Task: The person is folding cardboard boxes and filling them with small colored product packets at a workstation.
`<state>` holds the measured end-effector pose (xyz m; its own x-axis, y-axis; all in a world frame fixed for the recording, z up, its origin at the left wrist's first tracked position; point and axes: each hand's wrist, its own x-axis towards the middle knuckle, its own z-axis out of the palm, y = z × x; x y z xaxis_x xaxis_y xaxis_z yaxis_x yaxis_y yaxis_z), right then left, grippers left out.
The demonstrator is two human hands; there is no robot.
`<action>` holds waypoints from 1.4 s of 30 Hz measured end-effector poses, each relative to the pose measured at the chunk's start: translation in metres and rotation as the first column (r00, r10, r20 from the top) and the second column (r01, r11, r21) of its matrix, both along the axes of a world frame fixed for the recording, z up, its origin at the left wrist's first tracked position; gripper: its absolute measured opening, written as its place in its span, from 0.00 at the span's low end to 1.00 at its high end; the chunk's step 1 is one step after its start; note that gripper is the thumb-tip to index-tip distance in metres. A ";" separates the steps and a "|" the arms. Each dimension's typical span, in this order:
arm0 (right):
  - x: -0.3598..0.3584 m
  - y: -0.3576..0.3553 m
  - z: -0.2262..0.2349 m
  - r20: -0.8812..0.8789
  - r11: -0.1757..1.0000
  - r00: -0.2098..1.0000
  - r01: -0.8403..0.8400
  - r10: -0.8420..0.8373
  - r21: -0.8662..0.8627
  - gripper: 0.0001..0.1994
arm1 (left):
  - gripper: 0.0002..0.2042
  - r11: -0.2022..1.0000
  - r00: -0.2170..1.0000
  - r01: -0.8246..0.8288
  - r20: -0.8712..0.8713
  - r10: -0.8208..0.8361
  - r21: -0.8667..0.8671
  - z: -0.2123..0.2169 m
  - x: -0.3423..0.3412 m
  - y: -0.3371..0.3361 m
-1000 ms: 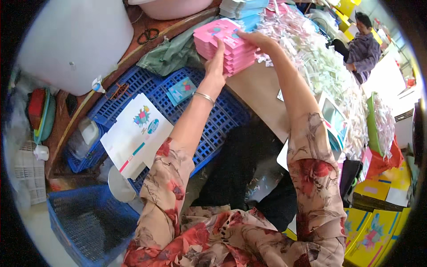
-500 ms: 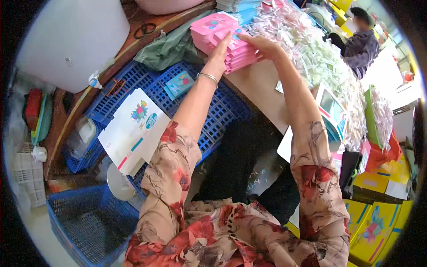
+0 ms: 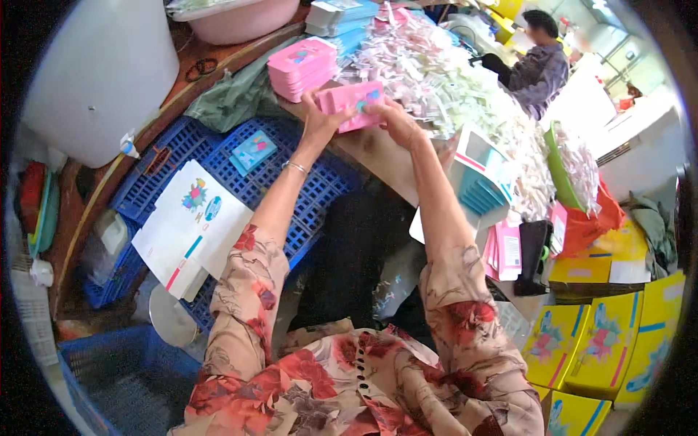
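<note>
Between both hands, over the near edge of the work table, is a small bundle of flat pink boxes [image 3: 350, 98]. My left hand [image 3: 321, 125] grips its left side, the thumb lying across the front. My right hand [image 3: 401, 123] pinches the right end with thumb and fingers. Just beyond my left hand stands a stack of matching pink boxes [image 3: 299, 65]. Behind that rises a stack of light blue boxes [image 3: 340, 20]. A large heap of small clear-wrapped pieces [image 3: 443, 76] spreads across the table close to my right hand.
At left, a printed white carton [image 3: 190, 225] and a small blue box [image 3: 253, 152] lie on blue plastic crates [image 3: 291, 200]. By my right forearm, an open carton [image 3: 486, 178] holds blue boxes. Yellow cartons [image 3: 603, 341] stand lower right. Another person [image 3: 539, 73] sits beyond the heap.
My hands have drawn a bundle of pink boxes away from the stack, toward me. The rest of the stack stays on the table. The whole view has shifted.
</note>
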<state>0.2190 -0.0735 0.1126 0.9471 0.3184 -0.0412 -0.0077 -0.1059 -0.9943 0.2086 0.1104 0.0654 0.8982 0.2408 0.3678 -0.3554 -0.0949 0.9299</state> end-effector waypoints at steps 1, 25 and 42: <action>-0.009 0.000 0.005 0.048 0.998 0.998 -0.044 0.047 -0.053 0.31 | 0.54 0.998 0.993 0.029 0.115 -0.035 0.060 -0.003 -0.006 0.006; 0.041 0.023 0.005 0.687 0.886 0.682 0.124 0.251 -0.447 0.26 | 0.68 0.936 0.925 0.342 0.145 -0.350 0.080 -0.013 -0.012 0.015; 0.021 0.012 -0.018 -0.143 0.896 0.986 -0.019 0.092 0.445 0.45 | 0.64 0.939 0.922 0.300 0.202 -0.331 0.169 -0.017 -0.003 0.020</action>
